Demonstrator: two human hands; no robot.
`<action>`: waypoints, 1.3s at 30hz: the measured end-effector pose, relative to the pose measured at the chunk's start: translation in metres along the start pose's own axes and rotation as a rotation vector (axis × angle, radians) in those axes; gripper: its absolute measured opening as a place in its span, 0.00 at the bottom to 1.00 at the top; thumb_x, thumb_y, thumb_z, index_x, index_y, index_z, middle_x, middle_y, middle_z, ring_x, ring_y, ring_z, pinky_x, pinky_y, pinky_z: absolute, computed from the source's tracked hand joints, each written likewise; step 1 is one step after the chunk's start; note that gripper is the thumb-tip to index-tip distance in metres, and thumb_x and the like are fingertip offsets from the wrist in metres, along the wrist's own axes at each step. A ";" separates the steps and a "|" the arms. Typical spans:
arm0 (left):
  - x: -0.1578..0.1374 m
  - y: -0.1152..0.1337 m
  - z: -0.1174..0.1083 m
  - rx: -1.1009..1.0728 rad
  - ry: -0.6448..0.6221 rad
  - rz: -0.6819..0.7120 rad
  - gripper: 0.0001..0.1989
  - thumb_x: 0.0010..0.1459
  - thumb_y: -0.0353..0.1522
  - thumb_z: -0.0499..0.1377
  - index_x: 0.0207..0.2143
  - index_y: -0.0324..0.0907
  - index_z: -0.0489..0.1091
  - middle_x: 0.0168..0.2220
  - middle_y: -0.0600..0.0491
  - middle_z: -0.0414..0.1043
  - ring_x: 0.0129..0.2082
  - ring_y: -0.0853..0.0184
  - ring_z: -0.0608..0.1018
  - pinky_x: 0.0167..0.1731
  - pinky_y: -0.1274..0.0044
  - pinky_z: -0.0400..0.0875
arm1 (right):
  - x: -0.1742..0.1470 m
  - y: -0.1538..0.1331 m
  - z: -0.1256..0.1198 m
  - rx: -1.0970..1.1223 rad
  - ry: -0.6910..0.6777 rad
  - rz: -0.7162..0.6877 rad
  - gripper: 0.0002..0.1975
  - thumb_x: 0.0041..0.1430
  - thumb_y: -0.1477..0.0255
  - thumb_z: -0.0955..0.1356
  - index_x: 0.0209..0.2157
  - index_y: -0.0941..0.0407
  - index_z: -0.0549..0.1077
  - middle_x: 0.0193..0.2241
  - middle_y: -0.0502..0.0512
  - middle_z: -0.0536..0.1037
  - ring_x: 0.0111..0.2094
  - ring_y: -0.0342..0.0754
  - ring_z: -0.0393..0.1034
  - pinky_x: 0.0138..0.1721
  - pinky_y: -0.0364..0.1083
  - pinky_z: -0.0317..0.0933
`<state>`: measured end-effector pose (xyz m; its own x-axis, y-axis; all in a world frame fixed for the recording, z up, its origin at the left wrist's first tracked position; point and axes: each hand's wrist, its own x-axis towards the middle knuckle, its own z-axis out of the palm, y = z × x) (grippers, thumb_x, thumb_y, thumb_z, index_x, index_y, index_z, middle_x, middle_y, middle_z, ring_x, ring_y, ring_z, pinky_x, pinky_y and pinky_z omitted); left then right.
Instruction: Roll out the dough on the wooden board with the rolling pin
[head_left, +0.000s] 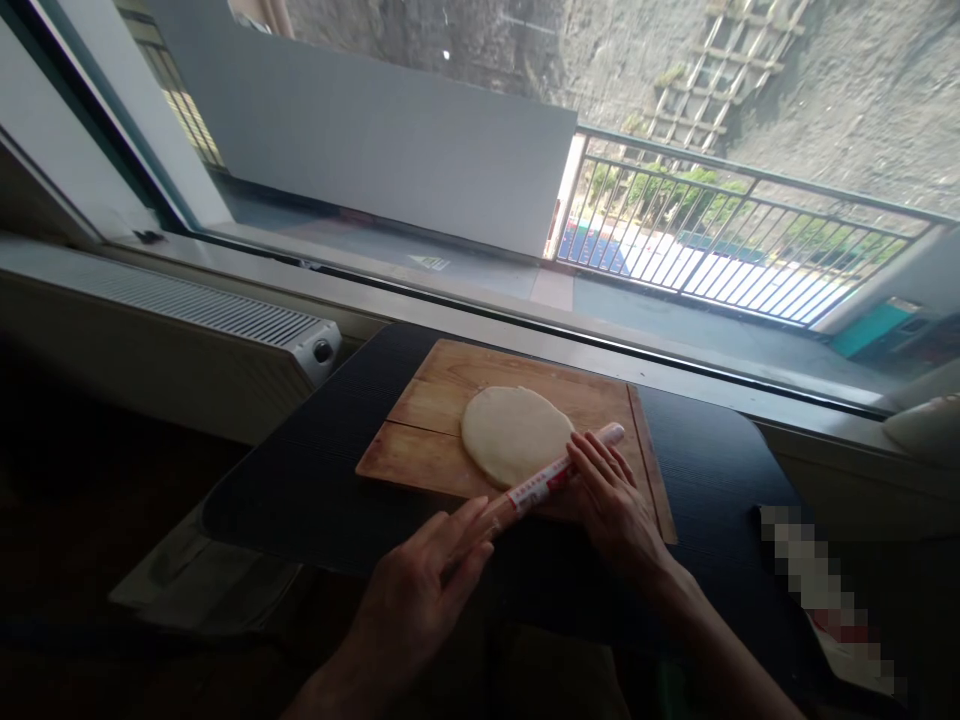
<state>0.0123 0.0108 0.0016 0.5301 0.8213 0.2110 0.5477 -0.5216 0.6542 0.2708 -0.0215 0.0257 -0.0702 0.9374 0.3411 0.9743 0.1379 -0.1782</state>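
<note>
A flat round sheet of pale dough (514, 432) lies on a wooden cutting board (420, 385). Across its near right edge runs a slanted rolling pin (536, 487) with a red and white printed label. My left hand (427, 570) is closed around the pin's lower left end, fingers and thumb on either side. Toward the upper right end, my right hand (611, 495) holds the pin with its fingers laid over it; the thumb is hidden. The pin's tip shows just past those fingers.
The board rests on a dark table (300, 480) beside a window sill (465, 312). A white radiator (247, 325) stands at the left. A partly blurred-out object (817, 590) is on the table's right side. Outside is a railing (720, 230).
</note>
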 end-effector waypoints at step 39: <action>0.041 -0.004 -0.024 0.521 0.183 0.131 0.15 0.60 0.37 0.50 0.48 0.47 0.68 0.41 0.51 0.72 0.44 0.60 0.69 0.53 0.60 0.51 | 0.019 -0.044 0.013 -0.101 -0.093 0.159 0.28 0.63 0.59 0.53 0.61 0.59 0.53 0.63 0.60 0.49 0.64 0.54 0.35 0.61 0.58 0.37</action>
<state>0.0162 0.0527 0.0251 0.5193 0.7447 0.4192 0.7569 -0.6285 0.1789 0.2234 -0.0056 0.0283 0.0712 0.9709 0.2287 0.9909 -0.0426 -0.1279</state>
